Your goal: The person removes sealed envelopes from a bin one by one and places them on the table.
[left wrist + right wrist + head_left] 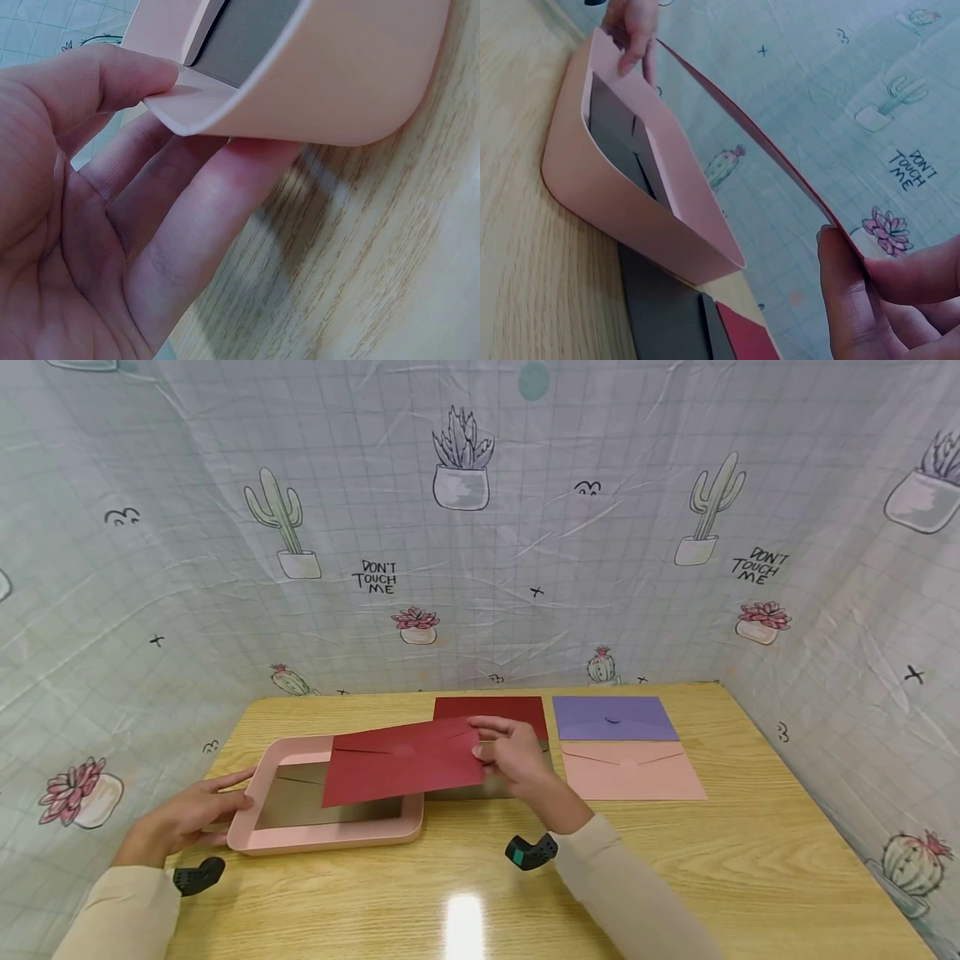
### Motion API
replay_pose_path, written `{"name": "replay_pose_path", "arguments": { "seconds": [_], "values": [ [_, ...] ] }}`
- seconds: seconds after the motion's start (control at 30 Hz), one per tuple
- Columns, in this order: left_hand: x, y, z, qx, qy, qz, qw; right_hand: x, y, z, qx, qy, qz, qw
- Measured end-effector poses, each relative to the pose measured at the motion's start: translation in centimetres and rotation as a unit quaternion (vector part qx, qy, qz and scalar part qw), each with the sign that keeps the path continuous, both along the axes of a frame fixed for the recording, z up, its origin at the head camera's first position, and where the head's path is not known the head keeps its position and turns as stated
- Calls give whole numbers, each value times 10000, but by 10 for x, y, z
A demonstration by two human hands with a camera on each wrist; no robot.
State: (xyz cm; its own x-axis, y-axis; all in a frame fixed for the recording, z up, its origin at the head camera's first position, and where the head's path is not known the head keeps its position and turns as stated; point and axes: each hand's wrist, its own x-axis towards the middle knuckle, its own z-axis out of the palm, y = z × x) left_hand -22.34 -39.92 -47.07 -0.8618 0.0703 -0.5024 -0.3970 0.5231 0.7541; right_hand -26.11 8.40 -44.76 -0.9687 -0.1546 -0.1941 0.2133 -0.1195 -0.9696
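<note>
Where the table (337, 902) spans the lower frame, a pink tray (330, 841) is located left of centre. Above it, a red envelope (405, 764) is pinched at its right edge by the right hand (522, 762), frame centre; the left hand (193, 811), lower left, grips the tray.
</note>
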Motion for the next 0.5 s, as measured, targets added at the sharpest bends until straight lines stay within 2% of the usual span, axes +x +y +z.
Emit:
{"name": "replay_pose_path", "arguments": {
  "seconds": [0.5],
  "values": [
    [-1, 1, 1, 23, -76, 31, 10000, -1, 37, -4, 157, -76, 90, 9998]
  ]
}}
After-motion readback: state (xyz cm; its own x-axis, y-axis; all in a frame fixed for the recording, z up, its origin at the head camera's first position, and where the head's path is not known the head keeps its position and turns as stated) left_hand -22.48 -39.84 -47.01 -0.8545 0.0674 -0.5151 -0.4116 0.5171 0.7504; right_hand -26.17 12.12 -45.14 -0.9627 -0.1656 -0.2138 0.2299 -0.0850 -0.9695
